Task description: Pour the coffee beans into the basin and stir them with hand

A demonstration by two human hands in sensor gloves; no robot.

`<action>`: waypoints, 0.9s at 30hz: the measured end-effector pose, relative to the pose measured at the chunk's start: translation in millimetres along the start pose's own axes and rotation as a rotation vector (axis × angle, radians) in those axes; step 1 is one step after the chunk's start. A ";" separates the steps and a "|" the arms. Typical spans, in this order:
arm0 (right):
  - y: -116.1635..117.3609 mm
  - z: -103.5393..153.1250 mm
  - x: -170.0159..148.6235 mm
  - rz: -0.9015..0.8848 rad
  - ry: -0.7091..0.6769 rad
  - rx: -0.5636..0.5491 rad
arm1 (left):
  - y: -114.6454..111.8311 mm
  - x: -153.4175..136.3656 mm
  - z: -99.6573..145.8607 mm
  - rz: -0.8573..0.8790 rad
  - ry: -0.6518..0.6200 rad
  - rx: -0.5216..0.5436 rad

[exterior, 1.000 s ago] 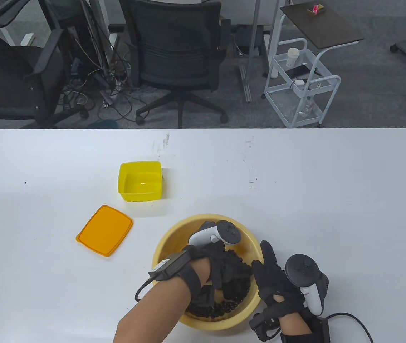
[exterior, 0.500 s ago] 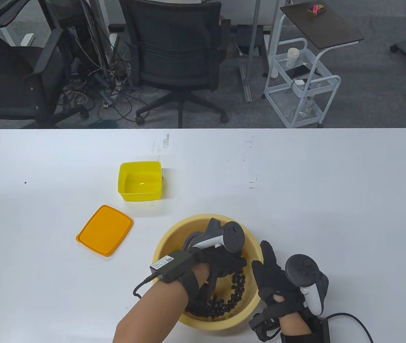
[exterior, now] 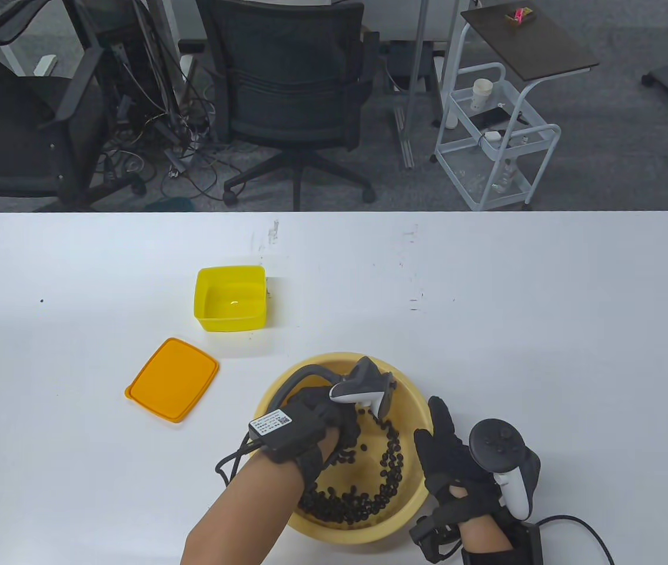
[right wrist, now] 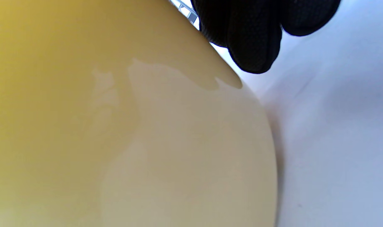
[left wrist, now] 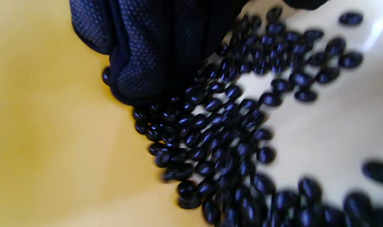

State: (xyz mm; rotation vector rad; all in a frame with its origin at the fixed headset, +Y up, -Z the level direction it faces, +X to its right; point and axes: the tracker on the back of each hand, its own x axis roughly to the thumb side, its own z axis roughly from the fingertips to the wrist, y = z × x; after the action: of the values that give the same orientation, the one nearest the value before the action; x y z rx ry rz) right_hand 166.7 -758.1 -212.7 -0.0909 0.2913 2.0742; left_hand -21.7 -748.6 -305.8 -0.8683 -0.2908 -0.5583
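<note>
The yellow basin (exterior: 411, 393) stands near the table's front edge with dark coffee beans (exterior: 363, 505) inside. My left hand (exterior: 341, 428) reaches down into it at the left side. In the left wrist view its gloved fingers (left wrist: 141, 50) are held together and push into the beans (left wrist: 223, 138) by the basin's wall (left wrist: 46, 126). My right hand (exterior: 438, 438) lies with straight fingers against the outside of the basin's right wall. Its fingertips (right wrist: 252, 41) touch the outer wall (right wrist: 115, 132) in the right wrist view.
An empty yellow box (exterior: 231, 298) sits beyond the basin to the left, and its orange lid (exterior: 172, 379) lies flat nearer the front. Cables trail from both wrists at the table's front edge. Office chairs and a white cart stand past the far edge.
My left hand has swept from the middle of the basin to its left side, and its tracker has tilted over. The beans now lie in an arc along the right and near sides. My right hand stays put.
</note>
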 end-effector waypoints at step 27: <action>0.4 -0.2 -0.2 -0.003 0.002 0.001 | 2.8 12.1 -11.9 0.820 -0.635 0.068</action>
State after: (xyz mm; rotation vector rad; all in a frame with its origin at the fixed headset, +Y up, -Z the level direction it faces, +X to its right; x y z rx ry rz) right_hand 166.4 -758.4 -212.9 -0.0928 0.2931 2.0712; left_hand -9.9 -760.6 -309.4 -0.9917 -0.4850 0.5021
